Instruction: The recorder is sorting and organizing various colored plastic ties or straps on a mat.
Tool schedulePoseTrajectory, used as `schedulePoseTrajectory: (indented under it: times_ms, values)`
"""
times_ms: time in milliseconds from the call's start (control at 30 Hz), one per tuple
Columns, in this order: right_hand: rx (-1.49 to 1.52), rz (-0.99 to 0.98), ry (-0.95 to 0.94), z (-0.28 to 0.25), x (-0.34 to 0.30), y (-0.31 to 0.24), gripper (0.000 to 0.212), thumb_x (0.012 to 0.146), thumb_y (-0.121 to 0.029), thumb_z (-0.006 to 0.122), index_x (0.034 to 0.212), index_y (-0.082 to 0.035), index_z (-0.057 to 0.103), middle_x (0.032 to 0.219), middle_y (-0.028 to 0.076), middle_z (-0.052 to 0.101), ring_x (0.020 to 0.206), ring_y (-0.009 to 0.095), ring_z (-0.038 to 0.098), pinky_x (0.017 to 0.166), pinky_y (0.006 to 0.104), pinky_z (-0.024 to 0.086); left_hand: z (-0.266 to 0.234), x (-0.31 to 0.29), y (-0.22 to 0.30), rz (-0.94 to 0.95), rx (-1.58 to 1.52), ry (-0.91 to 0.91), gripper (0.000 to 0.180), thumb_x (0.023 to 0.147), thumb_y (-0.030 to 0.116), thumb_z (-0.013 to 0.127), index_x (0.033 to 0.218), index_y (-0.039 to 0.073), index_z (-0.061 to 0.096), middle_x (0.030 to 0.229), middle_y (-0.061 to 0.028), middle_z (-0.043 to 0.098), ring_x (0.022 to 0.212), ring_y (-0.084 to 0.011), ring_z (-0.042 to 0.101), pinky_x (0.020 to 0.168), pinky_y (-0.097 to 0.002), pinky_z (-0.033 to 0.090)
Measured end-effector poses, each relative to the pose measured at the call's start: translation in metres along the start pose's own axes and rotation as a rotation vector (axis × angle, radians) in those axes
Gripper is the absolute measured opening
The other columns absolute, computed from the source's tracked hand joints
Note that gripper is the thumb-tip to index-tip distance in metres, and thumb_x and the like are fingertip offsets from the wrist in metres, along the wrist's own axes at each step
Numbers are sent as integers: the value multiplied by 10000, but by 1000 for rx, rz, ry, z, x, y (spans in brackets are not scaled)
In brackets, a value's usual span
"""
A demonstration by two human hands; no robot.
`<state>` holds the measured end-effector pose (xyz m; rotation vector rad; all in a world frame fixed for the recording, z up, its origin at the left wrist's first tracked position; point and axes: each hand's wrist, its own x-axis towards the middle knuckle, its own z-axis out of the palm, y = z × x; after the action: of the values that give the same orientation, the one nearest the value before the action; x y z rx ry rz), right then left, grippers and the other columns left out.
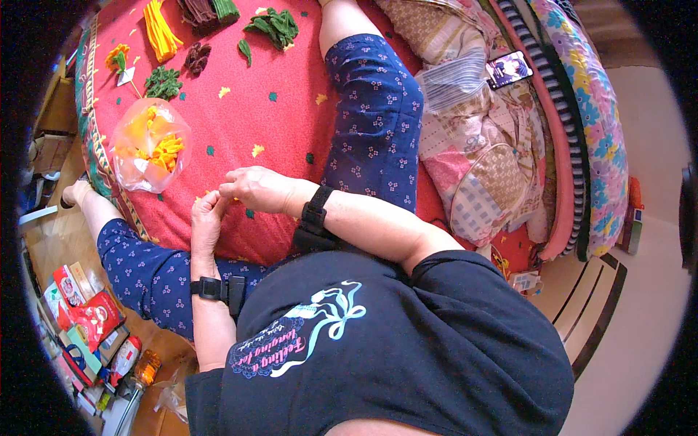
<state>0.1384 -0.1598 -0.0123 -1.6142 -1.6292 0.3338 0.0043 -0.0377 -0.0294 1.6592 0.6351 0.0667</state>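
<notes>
Over the red bedcover (233, 123), head cam shows my left hand (206, 220) and right hand (258, 190) meeting, fingertips pinched; can't tell on what. Nearby, orange pieces (167, 151) in a clear bag (131, 174) look light, soft, bendy tbh. I'd pinch an end.

The red, leaf-patterned, fabric-covered bed (283, 142) carried a translucent plastic bag (145, 178), a long yellow bundle (161, 30), a dark-green fuzzy heap (275, 27) and a crumpled patchwork quilt (491, 178).
</notes>
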Motion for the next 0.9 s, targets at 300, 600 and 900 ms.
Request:
schedulePoseTrajectory:
  times_ms: [300,600,900]
  values:
    - [148,251,-24,1,-1,-1,89,669,-75,585,755,-62,566,687,138,579,666,338,588,578,427,465,1,-1,0,52,12,-69,148,875,105,510,799,32,613,666,74,511,621,-20,427,561,-185,349]
    - [119,58,88,1,1,5,84,675,-68,605,735,-23,568,677,163,594,665,335,590,601,384,478,1,-1,0,41,63,-85,126,867,86,514,796,16,591,688,89,486,641,-14,414,564,-189,350]
    - [645,666,-174,-10,1,1,89,716,-98,628,782,-38,615,608,42,583,497,112,542,431,263,433,-3,-3,-5,19,84,-173,107,841,81,543,764,16,580,664,68,494,629,-26,419,566,-196,354]
